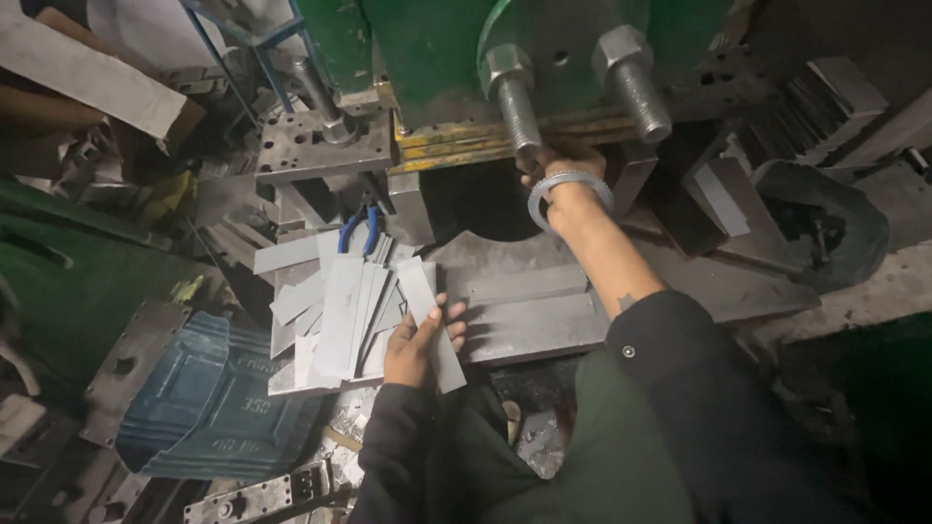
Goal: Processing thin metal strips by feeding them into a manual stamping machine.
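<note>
Centre of frame, low: left hand (416, 344) pinches one flat grey metal strip (429, 320), thumb on top, fingers curled beneath its right edge. Strip's long axis runs from upper left to lower right, near end past the palm toward the bottom of frame, far end pointing up at the press. It lies partly over a loose pile of similar strips (335, 315) fanned out just left of the hand, most lying roughly up-down in the frame. Blue-handled pliers (359, 231) rest at the pile's upper edge. Right hand (563, 160), upper centre, reaches under the green press (437, 49) beside two large threaded bolts (573, 82); metal bangle (568, 194) on wrist; fingers hidden, grip cannot be told. Grey steel bed plate (529, 311) lies between the arms. Blue ribbed plastic tray (218, 398), lower left; contents not discernible.
</note>
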